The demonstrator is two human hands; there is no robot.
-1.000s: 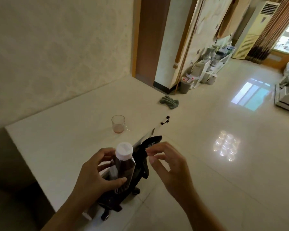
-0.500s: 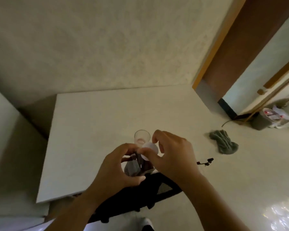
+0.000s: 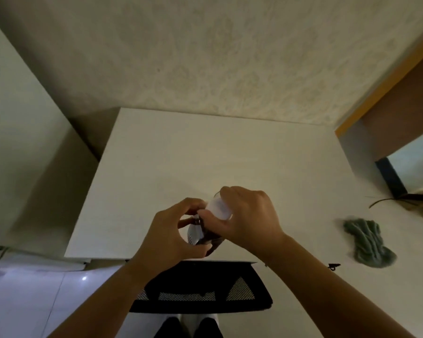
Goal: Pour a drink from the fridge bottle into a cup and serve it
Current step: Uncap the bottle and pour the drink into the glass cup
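A small bottle [image 3: 200, 234] of dark drink with a white label is held over the near edge of the white table [image 3: 205, 152]. My left hand [image 3: 171, 232] wraps its body. My right hand [image 3: 249, 215] grips the white cap [image 3: 219, 208] from above. The glass cup is hidden behind my right hand; only a sliver of rim shows beside the cap.
A black mesh chair back [image 3: 200, 286] stands against the table's near edge below my hands. A grey-green cloth [image 3: 366, 242] lies on the floor to the right. A wall runs behind the table, with a doorway [image 3: 405, 123] at right.
My view has swung down and left over the table. My right hand came from beside the bottle onto the cap and now grips it. The cup went out of sight behind my hand.
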